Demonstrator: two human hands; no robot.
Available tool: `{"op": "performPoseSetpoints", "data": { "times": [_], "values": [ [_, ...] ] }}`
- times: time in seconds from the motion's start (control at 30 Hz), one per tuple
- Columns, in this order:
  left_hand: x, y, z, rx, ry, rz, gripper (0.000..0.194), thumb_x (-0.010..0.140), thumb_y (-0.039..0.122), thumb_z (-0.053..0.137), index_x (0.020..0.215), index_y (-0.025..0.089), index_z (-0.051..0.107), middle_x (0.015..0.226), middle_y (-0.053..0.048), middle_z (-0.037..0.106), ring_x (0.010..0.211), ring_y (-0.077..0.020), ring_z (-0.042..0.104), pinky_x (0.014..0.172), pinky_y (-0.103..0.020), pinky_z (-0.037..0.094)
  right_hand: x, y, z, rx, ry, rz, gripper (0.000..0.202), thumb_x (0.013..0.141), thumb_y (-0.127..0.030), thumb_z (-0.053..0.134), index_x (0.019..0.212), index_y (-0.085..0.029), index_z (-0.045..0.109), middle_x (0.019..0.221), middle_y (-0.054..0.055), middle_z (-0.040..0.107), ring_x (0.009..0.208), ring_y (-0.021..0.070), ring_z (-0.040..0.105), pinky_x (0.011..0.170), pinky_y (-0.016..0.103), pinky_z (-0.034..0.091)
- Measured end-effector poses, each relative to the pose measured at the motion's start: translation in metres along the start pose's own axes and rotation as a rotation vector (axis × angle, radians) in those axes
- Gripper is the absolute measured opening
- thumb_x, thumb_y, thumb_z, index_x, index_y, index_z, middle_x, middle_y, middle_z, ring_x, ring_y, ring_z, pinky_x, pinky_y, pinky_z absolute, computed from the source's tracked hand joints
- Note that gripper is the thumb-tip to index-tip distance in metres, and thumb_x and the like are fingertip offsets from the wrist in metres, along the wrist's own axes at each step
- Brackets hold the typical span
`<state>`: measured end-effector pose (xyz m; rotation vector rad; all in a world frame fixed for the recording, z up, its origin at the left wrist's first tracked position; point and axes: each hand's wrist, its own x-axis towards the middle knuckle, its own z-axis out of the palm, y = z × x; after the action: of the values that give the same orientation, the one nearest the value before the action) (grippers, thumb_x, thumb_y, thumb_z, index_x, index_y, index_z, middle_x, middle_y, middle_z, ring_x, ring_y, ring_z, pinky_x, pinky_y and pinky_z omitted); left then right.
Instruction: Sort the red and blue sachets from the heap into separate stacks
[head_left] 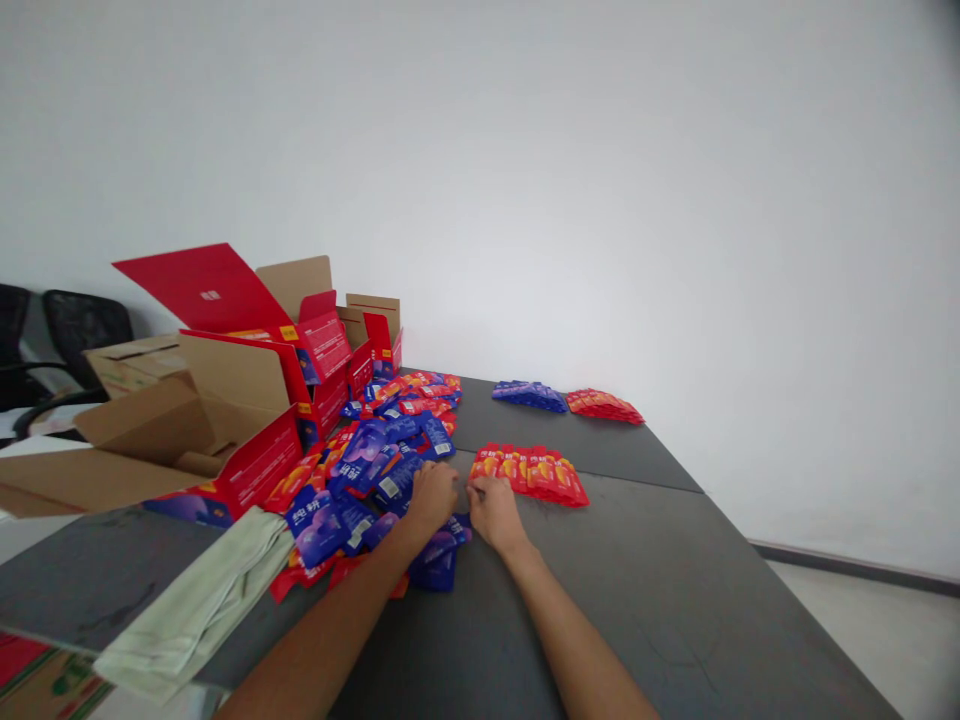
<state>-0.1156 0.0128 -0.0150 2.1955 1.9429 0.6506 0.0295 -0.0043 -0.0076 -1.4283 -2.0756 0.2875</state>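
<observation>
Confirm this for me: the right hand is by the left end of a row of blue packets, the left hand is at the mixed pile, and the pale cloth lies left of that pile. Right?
Not quite: the row of packets by the right hand is red, not blue, as the head view shows. The left hand, mixed pile and pale cloth are as you said.

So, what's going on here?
Someone is working at a dark table with bare hands. The left hand is at the right edge of a mixed heap of blue and red packets, and the right hand is at the left end of an overlapping red row. I can't tell whether either grips a packet. Farther back lie a blue row and another red row; open red boxes stand on the left.
</observation>
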Motion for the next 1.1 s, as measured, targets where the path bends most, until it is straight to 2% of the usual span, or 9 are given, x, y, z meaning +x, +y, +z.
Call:
{"op": "performPoseSetpoints", "data": {
  "times": [0.1, 0.2, 0.37, 0.47, 0.53, 0.63, 0.87, 1.0, 1.1],
  "values": [
    [-0.003, -0.025, -0.008, 0.074, -0.038, 0.009, 0.033, 0.078, 0.01, 0.051, 0.104, 0.019, 0.07, 0.111, -0.011, 0.065, 0.111, -0.0276, 0.047, 0.089, -0.038, 0.036, 0.008, -0.017, 0.019, -0.015, -0.02, 0.002, 0.023, 0.087, -0.016, 0.051, 0.084, -0.02, 0.074, 0.087, 0.007, 0.072, 0.088, 0.0201, 0.06, 0.087, 0.03, 0.038],
    [-0.006, -0.04, -0.012, 0.118, -0.072, 0.033, 0.029, 0.078, 0.013, 0.054, 0.099, 0.018, 0.073, 0.114, -0.014, 0.062, 0.114, -0.0301, 0.043, 0.089, -0.04, 0.035, 0.008, -0.027, 0.038, -0.03, -0.045, 0.009, 0.02, 0.084, -0.015, 0.054, 0.087, -0.018, 0.074, 0.09, 0.01, 0.07, 0.093, 0.0211, 0.059, 0.089, 0.03, 0.038],
    [-0.004, -0.048, -0.016, 0.101, -0.096, 0.038, 0.024, 0.075, 0.013, 0.055, 0.087, 0.019, 0.074, 0.115, -0.015, 0.06, 0.116, -0.0304, 0.041, 0.09, -0.041, 0.036, -0.004, -0.03, 0.055, -0.04, -0.083, 0.038, 0.024, 0.083, -0.015, 0.053, 0.095, -0.02, 0.073, 0.1, 0.011, 0.067, 0.098, 0.0232, 0.058, 0.085, 0.031, 0.041],
    [0.001, -0.052, -0.018, 0.084, -0.096, 0.046, 0.022, 0.074, 0.012, 0.054, 0.08, 0.02, 0.074, 0.111, -0.014, 0.061, 0.114, -0.0294, 0.043, 0.091, -0.04, 0.036, -0.009, -0.029, 0.058, -0.021, -0.069, 0.064, 0.035, 0.084, -0.016, 0.051, 0.116, -0.021, 0.066, 0.109, 0.012, 0.064, 0.102, 0.024, 0.057, 0.085, 0.031, 0.042],
    [0.003, -0.053, -0.018, 0.071, -0.092, 0.05, 0.022, 0.076, 0.013, 0.053, 0.077, 0.02, 0.074, 0.11, -0.013, 0.061, 0.112, -0.029, 0.044, 0.092, -0.041, 0.036, -0.01, -0.029, 0.057, -0.015, -0.074, 0.067, 0.039, 0.084, -0.016, 0.051, 0.12, -0.02, 0.063, 0.11, 0.012, 0.063, 0.101, 0.0243, 0.057, 0.084, 0.031, 0.043],
    [0.006, -0.053, -0.018, 0.046, -0.096, 0.043, 0.023, 0.079, 0.015, 0.051, 0.075, 0.021, 0.073, 0.107, -0.012, 0.063, 0.111, -0.0281, 0.047, 0.091, -0.04, 0.037, -0.01, -0.029, 0.054, 0.015, -0.1, 0.044, 0.033, 0.083, -0.013, 0.049, 0.108, -0.022, 0.069, 0.102, 0.01, 0.064, 0.097, 0.0227, 0.057, 0.082, 0.03, 0.043],
    [0.013, -0.045, -0.021, -0.02, -0.148, 0.032, 0.024, 0.08, 0.015, 0.049, 0.078, 0.023, 0.071, 0.102, -0.008, 0.066, 0.105, -0.0255, 0.053, 0.089, -0.038, 0.039, -0.014, -0.025, 0.034, 0.167, -0.035, -0.023, 0.034, 0.083, -0.007, 0.043, 0.091, -0.021, 0.072, 0.089, 0.007, 0.068, 0.087, 0.0182, 0.062, 0.08, 0.025, 0.043],
    [0.013, -0.034, -0.027, -0.078, -0.168, 0.09, 0.025, 0.082, 0.017, 0.046, 0.082, 0.023, 0.07, 0.095, -0.006, 0.067, 0.094, -0.0215, 0.059, 0.086, -0.034, 0.041, -0.01, -0.019, 0.032, 0.331, 0.037, 0.096, 0.014, 0.085, -0.023, 0.053, 0.084, -0.02, 0.066, 0.077, 0.003, 0.068, 0.071, 0.0166, 0.061, 0.067, 0.024, 0.043],
    [0.014, -0.023, -0.033, -0.222, -0.147, 0.196, 0.025, 0.08, 0.015, 0.044, 0.081, 0.021, 0.068, 0.09, -0.004, 0.067, 0.087, -0.0181, 0.06, 0.08, -0.028, 0.043, -0.005, -0.016, 0.035, 0.583, 0.081, 0.236, 0.016, 0.079, -0.034, 0.063, 0.084, -0.019, 0.063, 0.07, 0.001, 0.066, 0.062, 0.0155, 0.059, 0.058, 0.024, 0.043]
  ]
}}
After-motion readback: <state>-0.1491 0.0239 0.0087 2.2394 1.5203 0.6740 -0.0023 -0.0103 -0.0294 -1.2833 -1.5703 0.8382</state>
